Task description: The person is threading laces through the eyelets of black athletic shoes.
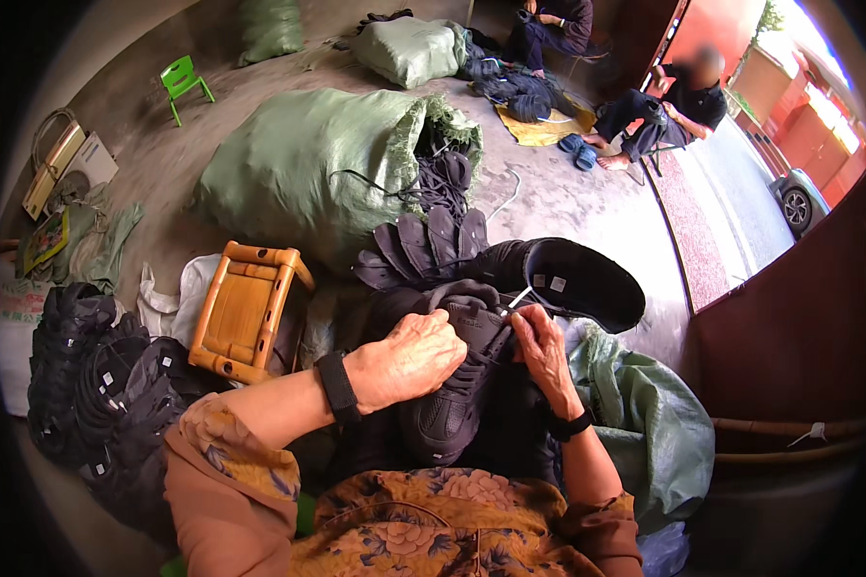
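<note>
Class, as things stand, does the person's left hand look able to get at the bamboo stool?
Probably yes: the bamboo stool stands close by on the person's left, and nothing visible blocks the way. The left hand, at the black shoe, would have to leave it first.

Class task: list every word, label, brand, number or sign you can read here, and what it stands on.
White sack: printed characters; wording not copied here.
Shoe, tongue: a small mark, too blurred to read.
White labels beyond the shoe, to the right: too small to read.
Black pile, left: white labels, too small to read.
</note>
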{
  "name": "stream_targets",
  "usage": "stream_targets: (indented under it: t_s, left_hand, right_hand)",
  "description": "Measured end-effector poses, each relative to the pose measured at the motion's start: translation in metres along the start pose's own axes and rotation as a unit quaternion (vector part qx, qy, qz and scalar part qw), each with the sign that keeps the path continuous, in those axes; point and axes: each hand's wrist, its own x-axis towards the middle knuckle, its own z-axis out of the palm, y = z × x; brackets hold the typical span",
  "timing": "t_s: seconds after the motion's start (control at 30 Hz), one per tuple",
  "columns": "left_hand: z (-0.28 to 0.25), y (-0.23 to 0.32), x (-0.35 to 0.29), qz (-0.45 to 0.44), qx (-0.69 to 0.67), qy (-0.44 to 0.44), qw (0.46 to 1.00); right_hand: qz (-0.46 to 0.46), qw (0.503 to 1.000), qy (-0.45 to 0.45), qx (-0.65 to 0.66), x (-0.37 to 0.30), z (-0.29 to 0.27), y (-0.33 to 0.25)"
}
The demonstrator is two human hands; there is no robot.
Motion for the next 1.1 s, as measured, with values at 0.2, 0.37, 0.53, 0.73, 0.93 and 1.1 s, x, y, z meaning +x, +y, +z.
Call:
stream_targets:
  t_s: [0.2,0.37,0.53,0.73,0.93,1.1]
  left_hand:
    - [-0.010,-0.016,0.027,-0.217,-0.219,-0.098,0.946]
    - [-0.013,-0.019,0.028,-0.304,-0.468,-0.076,0.826]
    - [-0.005,-0.028,0.025,-0.281,-0.545,-0.086,0.785]
    - [-0.006,-0.057,-0.023,-0.291,-0.852,0.131,0.414]
    - [-0.052,-0.103,-0.089,-0.272,-0.806,0.325,0.413]
    - [-0.031,-0.193,-0.175,-0.261,-0.752,0.480,0.370]
  right_hand:
    - [0.012,1.000,0.000,0.003,0.001,0.001,0.000]
    - [0.027,0.999,-0.005,0.024,0.000,0.001,-0.006]
    - [0.058,0.990,0.006,0.125,-0.011,-0.015,-0.010]
    - [0.106,0.897,0.242,0.354,-0.052,-0.115,0.019]
    - [0.128,0.776,0.360,0.503,-0.130,-0.245,0.082]
    - [0.136,0.752,0.416,0.494,-0.183,-0.338,0.142]
